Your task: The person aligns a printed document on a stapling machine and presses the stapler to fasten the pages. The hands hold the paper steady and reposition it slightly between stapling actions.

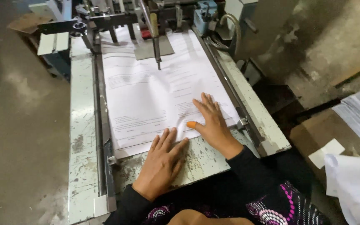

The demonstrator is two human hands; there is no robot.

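Note:
A stack of large white printed sheets (pixel 146 91) lies flat on the worn metal table (pixel 82 137) of a machine. My left hand (pixel 161 162) rests palm down at the stack's near edge, fingers together, fingertips on the paper. My right hand (pixel 211 121) lies flat on the sheets' near right part, fingers spread. Its thumb wears an orange rubber tip (pixel 191 124). Neither hand grips anything.
Metal side rails (pixel 103 137) run along both sides of the sheets. The machine's feeder head with rods and clamps (pixel 155 25) stands at the far end. A cardboard box (pixel 313 133) and loose white paper piles (pixel 355 183) sit to the right. Concrete floor lies to the left.

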